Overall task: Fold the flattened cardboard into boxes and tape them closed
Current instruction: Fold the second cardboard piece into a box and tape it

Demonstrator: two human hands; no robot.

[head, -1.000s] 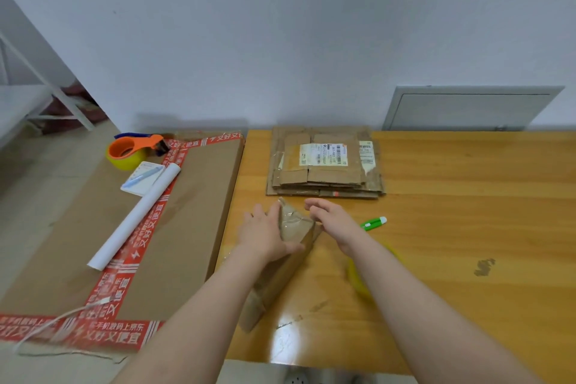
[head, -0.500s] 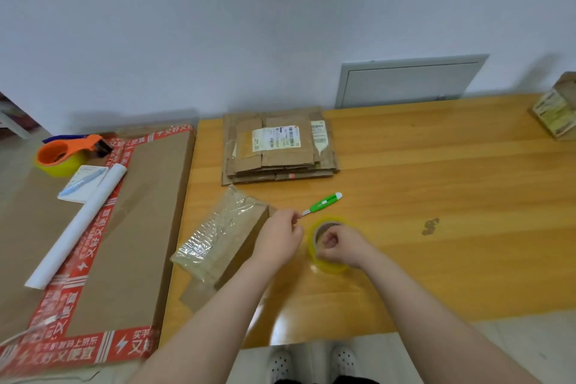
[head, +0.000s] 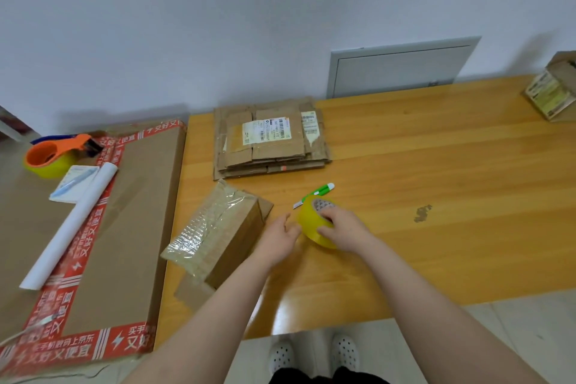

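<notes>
A folded cardboard box (head: 218, 231), its top covered in clear tape, lies on the wooden table (head: 436, 184) left of my hands. My right hand (head: 343, 226) grips a yellow tape roll (head: 311, 226), tilted up off the table. My left hand (head: 279, 237) sits just left of the roll, fingertips at its edge; whether it pinches the tape end I cannot tell. A stack of flattened cardboard (head: 269, 140) lies further back near the wall.
A green utility knife (head: 314, 195) lies just behind the roll. A big flat carton with red tape (head: 103, 227) lies left, carrying an orange tape dispenser (head: 54, 154), a white paper roll (head: 70, 224) and a small pad (head: 74, 182). A small box (head: 553, 90) stands far right.
My hands left the taped box and moved right to the tape roll. My right hand has lifted and tilted the roll; my left hand came up beside it.
</notes>
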